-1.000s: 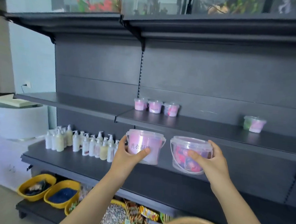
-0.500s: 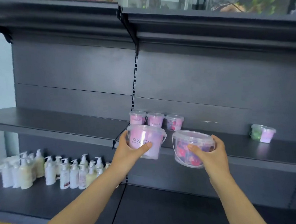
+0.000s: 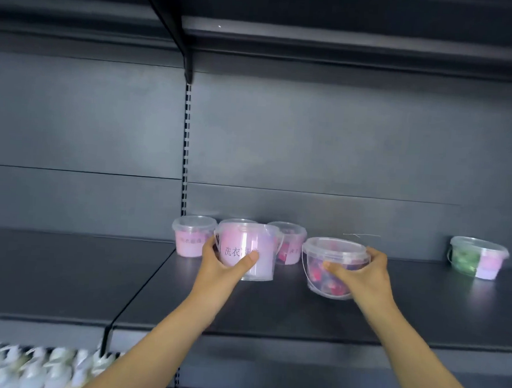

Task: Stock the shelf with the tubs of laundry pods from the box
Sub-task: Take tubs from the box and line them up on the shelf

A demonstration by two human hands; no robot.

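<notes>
I've raised both tubs over the dark metal shelf (image 3: 271,311): left hand (image 3: 223,264) grips the tall pink-labelled clear plastic tub (image 3: 252,250), right hand (image 3: 364,272) the squat clear tub of red pods (image 3: 331,266).

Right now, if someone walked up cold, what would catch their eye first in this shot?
Two hands, each holding a clear tub over the dark shelf: the left hand grips a tall pink tub, the right hand a squat tub of red and purple pods. Behind them a row of small pink tubs lines the back panel, and a green-and-pink tub sits alone far right.
</notes>
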